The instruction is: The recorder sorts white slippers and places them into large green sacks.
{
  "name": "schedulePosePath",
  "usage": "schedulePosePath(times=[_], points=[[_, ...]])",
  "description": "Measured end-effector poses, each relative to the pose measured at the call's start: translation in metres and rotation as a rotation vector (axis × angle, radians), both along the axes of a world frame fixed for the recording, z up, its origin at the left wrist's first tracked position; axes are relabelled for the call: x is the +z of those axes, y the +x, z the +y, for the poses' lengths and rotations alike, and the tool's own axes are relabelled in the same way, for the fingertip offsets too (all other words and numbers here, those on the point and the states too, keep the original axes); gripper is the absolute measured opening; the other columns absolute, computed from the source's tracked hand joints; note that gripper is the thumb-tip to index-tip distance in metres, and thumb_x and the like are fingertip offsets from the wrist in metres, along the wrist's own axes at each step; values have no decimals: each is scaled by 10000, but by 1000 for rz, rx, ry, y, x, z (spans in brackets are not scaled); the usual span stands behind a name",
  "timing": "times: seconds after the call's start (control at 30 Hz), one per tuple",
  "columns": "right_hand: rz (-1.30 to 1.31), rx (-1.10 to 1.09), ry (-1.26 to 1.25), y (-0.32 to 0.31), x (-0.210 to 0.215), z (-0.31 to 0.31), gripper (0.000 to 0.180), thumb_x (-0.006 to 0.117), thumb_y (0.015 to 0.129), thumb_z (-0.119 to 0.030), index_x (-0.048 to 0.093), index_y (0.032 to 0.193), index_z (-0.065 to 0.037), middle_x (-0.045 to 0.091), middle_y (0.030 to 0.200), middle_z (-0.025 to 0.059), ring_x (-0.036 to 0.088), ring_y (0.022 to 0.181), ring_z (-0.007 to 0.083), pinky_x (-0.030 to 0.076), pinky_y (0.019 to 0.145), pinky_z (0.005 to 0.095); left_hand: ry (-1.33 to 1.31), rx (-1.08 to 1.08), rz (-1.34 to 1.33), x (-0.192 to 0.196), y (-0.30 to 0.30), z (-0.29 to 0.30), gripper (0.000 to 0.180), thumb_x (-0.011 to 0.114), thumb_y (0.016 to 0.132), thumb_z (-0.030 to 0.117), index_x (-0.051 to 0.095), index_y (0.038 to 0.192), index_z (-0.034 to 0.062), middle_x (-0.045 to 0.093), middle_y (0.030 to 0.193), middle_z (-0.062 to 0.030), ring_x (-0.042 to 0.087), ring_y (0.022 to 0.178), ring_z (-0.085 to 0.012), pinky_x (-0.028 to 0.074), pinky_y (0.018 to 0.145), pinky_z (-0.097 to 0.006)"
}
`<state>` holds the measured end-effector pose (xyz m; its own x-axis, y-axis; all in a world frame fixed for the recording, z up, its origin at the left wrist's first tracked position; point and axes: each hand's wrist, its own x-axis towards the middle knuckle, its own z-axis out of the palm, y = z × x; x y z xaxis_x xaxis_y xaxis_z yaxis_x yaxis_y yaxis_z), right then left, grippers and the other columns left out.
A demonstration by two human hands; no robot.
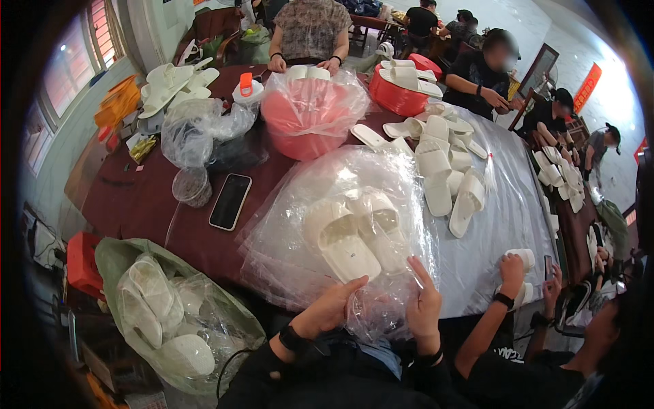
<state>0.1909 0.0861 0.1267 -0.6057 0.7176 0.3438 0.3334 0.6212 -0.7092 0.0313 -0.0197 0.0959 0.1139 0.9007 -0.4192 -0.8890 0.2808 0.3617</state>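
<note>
A pair of white slide slippers (pixel 339 235) lies side by side in a clear plastic bag (pixel 293 273), with the toe ends away from me. My left hand (pixel 320 310) is closed at the heel of the left slipper, its thumb on the sole and its other fingers partly hidden. At the right side of the bag's near end, my right hand (pixel 426 307) grips the plastic, one digit stretched up along it. Crumpled film hangs between my hands. Under this bag, more clear bags are spread on the dark red tabletop (pixel 184 235).
A phone (pixel 230 202) and a clear cup (pixel 192 187) lie left of the bags. Loose white slippers (pixel 436 163) are heaped right. A green sack (pixel 109 259) of slippers stands lower left. Beyond is a bag-lined pink basin (pixel 293 129). A co-worker's hand (pixel 511 269) is close on the right.
</note>
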Motion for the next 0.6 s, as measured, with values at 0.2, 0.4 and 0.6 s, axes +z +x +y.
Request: schedulePosePath(times=[0.2, 0.4, 0.6], points=[[54, 229, 297, -11, -1, -28, 248, 523, 749, 22, 579, 990, 36, 537, 1193, 280, 601, 908, 402, 483, 748, 416, 124, 78, -164, -2, 14, -15, 357, 492, 946, 253, 484, 1209, 13, 603, 1102, -87, 603, 924, -174, 498, 821, -304], [-30, 308, 436, -18, 4, -57, 262, 574, 798, -31, 586, 1039, 70, 487, 1245, 281, 520, 1071, 398, 430, 898, 456, 240, 190, -123, 12, 11, -32, 311, 560, 902, 128, 511, 1182, 1, 592, 1089, -73, 581, 970, -163, 476, 866, -316], [-9, 593, 376, -30, 6, -67, 418, 573, 770, 6, 542, 1185, -28, 270, 1424, 256, 400, 1233, 421, 341, 1012, 478, 196, 673, 332, 33, -2, -78, 329, 572, 873, 73, 526, 1195, 23, 581, 1165, -72, 571, 1039, -190, 454, 899, -318]])
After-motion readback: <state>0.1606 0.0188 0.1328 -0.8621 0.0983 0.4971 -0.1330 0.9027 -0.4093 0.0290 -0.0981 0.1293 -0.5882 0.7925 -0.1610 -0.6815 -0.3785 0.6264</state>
